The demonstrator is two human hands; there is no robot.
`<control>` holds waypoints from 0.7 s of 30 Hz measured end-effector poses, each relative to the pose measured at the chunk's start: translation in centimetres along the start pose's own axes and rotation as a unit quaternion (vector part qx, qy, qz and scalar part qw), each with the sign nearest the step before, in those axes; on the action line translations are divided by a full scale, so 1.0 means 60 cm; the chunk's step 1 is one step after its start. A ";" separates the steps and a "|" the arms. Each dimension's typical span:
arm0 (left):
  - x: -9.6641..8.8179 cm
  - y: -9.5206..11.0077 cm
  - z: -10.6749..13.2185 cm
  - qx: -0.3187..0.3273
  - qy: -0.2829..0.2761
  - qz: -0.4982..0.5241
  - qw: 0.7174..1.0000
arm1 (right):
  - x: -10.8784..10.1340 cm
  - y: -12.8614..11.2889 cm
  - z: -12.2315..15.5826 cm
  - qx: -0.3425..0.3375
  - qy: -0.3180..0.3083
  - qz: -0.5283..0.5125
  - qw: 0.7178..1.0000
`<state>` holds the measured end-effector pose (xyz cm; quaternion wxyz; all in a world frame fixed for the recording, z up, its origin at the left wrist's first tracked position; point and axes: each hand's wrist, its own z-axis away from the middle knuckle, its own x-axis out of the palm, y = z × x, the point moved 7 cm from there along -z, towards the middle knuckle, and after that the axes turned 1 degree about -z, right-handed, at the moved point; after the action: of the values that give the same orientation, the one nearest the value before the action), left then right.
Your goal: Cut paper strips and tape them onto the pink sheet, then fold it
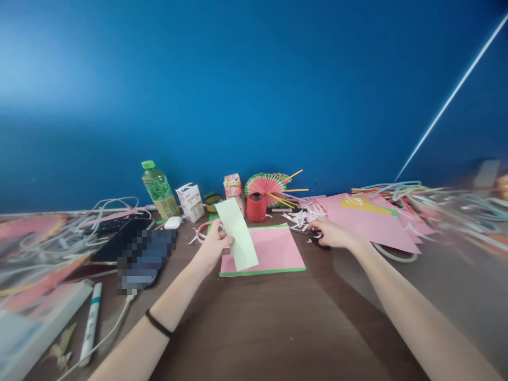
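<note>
My left hand [216, 242] pinches a pale green strip of paper [239, 238] by its left edge and holds it tilted above the desk. Beneath it lies a pink sheet [278, 248] with green borders along its top and bottom edges. My right hand [329, 233] is at the right of that sheet, its fingers closed at the black handles of a pair of scissors [320, 243]. The blades point left and are partly hidden. White and pink paper shreds [304, 216] lie just behind the scissors.
Along the blue wall stand a green-capped bottle [161, 190], a white box [190, 202], a red cylinder [256, 207] and a folded paper fan [266, 188]. A phone [151, 259] and a marker [91, 323] lie left. Pink sheets [357, 222] and coloured strips [448, 203] spread right.
</note>
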<state>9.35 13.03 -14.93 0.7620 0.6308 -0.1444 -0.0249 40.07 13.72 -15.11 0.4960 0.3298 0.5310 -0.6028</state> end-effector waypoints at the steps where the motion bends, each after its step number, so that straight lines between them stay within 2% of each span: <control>1: -0.001 0.000 0.000 -0.001 0.001 -0.001 1.000 | -0.001 -0.001 0.000 -0.001 0.001 0.001 1.000; 8: -0.005 -0.014 -0.003 -0.011 -0.001 0.010 1.000 | -0.011 0.000 0.009 0.044 0.005 0.013 0.999; 12: -0.007 -0.020 -0.005 -0.020 0.004 0.005 1.000 | -0.031 0.004 0.016 0.072 0.023 0.037 0.996; 17: -0.011 -0.008 -0.004 -0.016 0.033 0.016 0.999 | -0.063 0.000 0.030 0.098 0.036 0.046 0.993; 21: -0.015 0.005 -0.003 -0.005 0.065 0.022 0.998 | -0.070 0.001 0.043 0.117 0.007 0.013 0.993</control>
<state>8.47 13.46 -14.83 0.7730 0.6243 -0.1078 0.0321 41.67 12.25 -10.70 0.4582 0.3969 0.4559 -0.6516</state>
